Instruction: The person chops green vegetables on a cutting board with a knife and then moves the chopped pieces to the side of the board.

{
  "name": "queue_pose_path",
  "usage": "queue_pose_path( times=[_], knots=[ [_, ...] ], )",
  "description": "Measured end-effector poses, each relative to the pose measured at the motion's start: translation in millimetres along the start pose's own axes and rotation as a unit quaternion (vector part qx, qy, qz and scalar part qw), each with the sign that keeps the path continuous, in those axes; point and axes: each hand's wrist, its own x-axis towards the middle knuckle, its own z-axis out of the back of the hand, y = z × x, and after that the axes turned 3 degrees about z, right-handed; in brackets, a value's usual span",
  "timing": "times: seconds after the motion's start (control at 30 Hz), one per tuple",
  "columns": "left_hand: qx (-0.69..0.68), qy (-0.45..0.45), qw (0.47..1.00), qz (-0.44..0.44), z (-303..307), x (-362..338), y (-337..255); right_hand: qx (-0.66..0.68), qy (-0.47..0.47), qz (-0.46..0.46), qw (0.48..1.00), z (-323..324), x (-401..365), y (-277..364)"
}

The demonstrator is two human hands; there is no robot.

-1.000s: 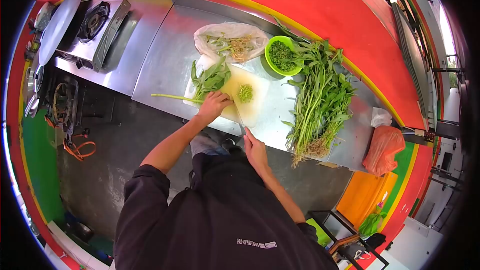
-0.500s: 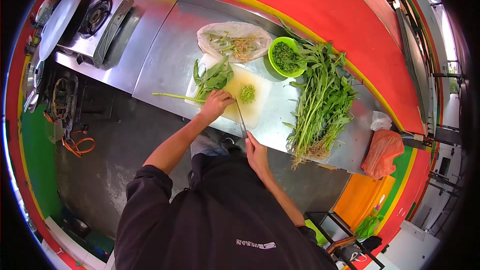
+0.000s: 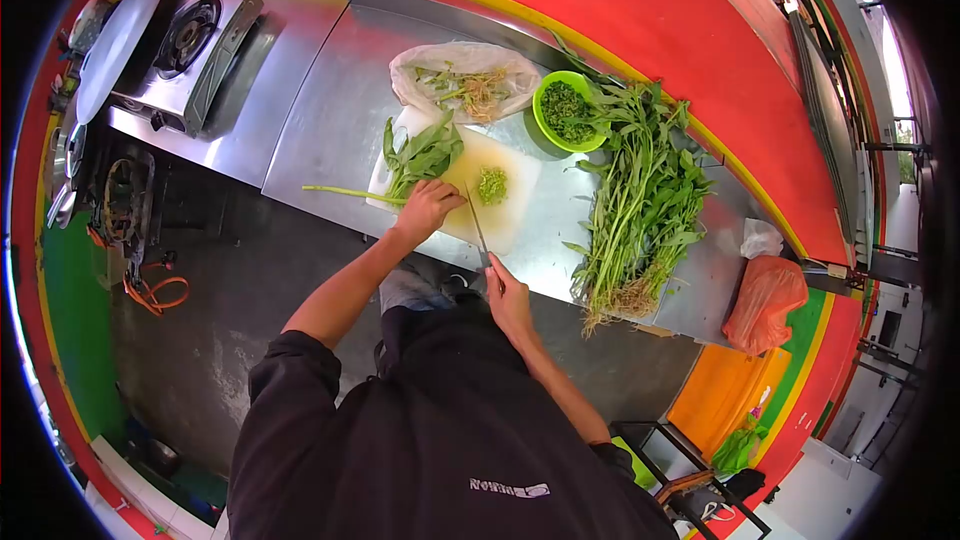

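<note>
On a white cutting board (image 3: 515, 175), my left hand (image 3: 428, 208) grips leafy green stems (image 3: 412, 168), whose leaves spread above it while one stalk pokes out to the left. My right hand (image 3: 508, 292) is closed around the handle of a knife (image 3: 478, 225). Its blade points away from me over the board, close beside my left fingertips. A small heap of chopped green stems (image 3: 492, 185) lies just right of the blade. How many stems are under my left fingers is hidden.
Behind the board sits a plastic bag (image 3: 408, 70) of root trimmings. A lime-green bowl (image 3: 545, 130) holds chopped greens. A big bunch of leafy greens with roots (image 3: 640, 200) covers the right side of the steel counter (image 3: 320, 130). A gas stove (image 3: 215, 60) stands left; an orange plastic bag (image 3: 765, 302) hangs right.
The whole view has shifted very slightly. Both hands keep their grips, and the knife stays beside the left fingertips.
</note>
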Motion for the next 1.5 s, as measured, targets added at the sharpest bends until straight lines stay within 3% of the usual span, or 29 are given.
queue_pose_path(
  times=[0.3,0.77,0.8,0.93,1.33,1.4,1.5],
  knots=[
    [0.016,-0.004,1.0,-0.002,4.9,1.5,-4.9,-0.037,-0.002,0.046,0.998,-6.8,10.9,-5.2],
    [0.009,-0.015,1.0,0.008,1.7,2.5,-0.9,-0.041,0.029,-0.017,0.999,-3.0,13.2,12.9],
    [0.009,-0.014,1.0,0.007,2.8,2.0,-2.7,-0.023,0.003,0.03,0.999,-6.7,15.6,8.6],
    [0.02,0.002,1.0,0.011,5.3,2.0,0.7,0.005,-0.02,0.052,0.998,-13.5,14.6,-0.8],
    [0.016,-0.014,1.0,0.004,5.3,1.4,-2.0,-0.018,0.036,-0.035,0.999,-7.3,18.2,12.3],
    [0.032,-0.023,0.999,0.006,6.8,1.0,-2.6,-0.008,-0.015,0.046,0.999,-15.3,19.7,1.4],
    [0.016,-0.025,1.0,0.009,5.3,0.9,-1.0,-0.006,-0.013,0.047,0.999,-12.5,11.4,-4.6]
  ],
)
